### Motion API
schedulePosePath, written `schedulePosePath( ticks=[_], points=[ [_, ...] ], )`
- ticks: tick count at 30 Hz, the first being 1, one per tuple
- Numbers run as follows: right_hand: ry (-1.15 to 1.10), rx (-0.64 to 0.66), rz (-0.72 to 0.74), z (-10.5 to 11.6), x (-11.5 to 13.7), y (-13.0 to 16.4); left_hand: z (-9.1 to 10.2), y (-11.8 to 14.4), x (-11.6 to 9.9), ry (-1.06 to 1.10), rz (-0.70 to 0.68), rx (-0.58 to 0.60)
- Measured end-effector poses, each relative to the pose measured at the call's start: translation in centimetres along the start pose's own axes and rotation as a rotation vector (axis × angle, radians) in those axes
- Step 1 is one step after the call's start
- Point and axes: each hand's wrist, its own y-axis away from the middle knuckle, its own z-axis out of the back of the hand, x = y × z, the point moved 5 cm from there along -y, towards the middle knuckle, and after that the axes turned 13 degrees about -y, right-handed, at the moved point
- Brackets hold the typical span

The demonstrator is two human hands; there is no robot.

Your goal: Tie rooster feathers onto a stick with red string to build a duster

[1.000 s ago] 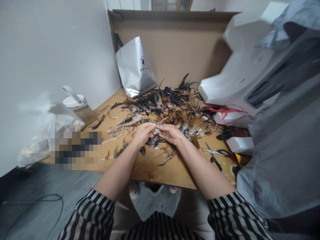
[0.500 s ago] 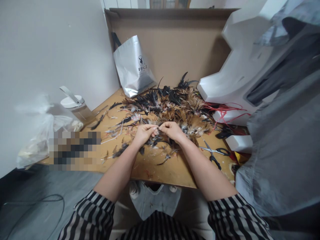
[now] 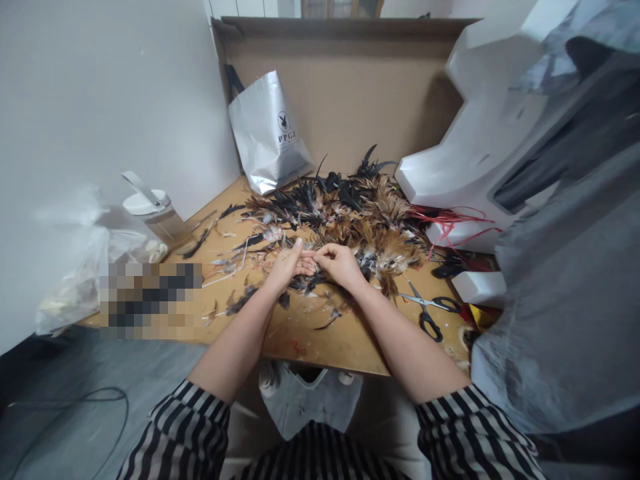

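Observation:
A heap of brown and black feathers (image 3: pixel 350 217) covers the back half of the wooden table (image 3: pixel 320 340). My left hand (image 3: pixel 286 265) and my right hand (image 3: pixel 340 263) meet at the heap's near edge, fingertips touching. Both pinch a small feather (image 3: pixel 311 256) between them; it is mostly hidden by the fingers. Loose dark feathers (image 3: pixel 240 300) lie scattered on the table around my hands.
Black-handled scissors (image 3: pixel 429 313) lie right of my right arm. Red strings (image 3: pixel 453 223) trail under white foam blocks (image 3: pixel 480 153) at the right. A silver bag (image 3: pixel 270 133) leans on the cardboard back wall. A lidded bottle (image 3: pixel 157 213) and plastic bag (image 3: pixel 85 267) stand left.
My hands have stayed at the heap's edge, working the small feather; my left index finger now points further out, toward the heap.

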Motion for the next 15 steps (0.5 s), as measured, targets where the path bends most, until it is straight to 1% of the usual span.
schedulePosePath(
  ticks=[3, 7, 11, 15],
  points=[
    [0.017, 0.026, 0.028, -0.4, -0.3, 0.1, 0.1, -0.2, 0.4, -0.022, 0.027, 0.011],
    [0.094, 0.08, 0.135, -0.7, 0.4, 0.2, 0.0, -0.1, 0.6, -0.1, 0.037, 0.024],
    [0.195, 0.14, 0.226, -1.0, 1.3, 0.5, -0.3, 0.2, 0.5, -0.188, 0.053, 0.027],
    [0.341, 0.23, 0.273, -1.8, 1.5, 0.8, -0.4, 0.4, 0.3, -0.245, 0.06, 0.017]
  ],
)
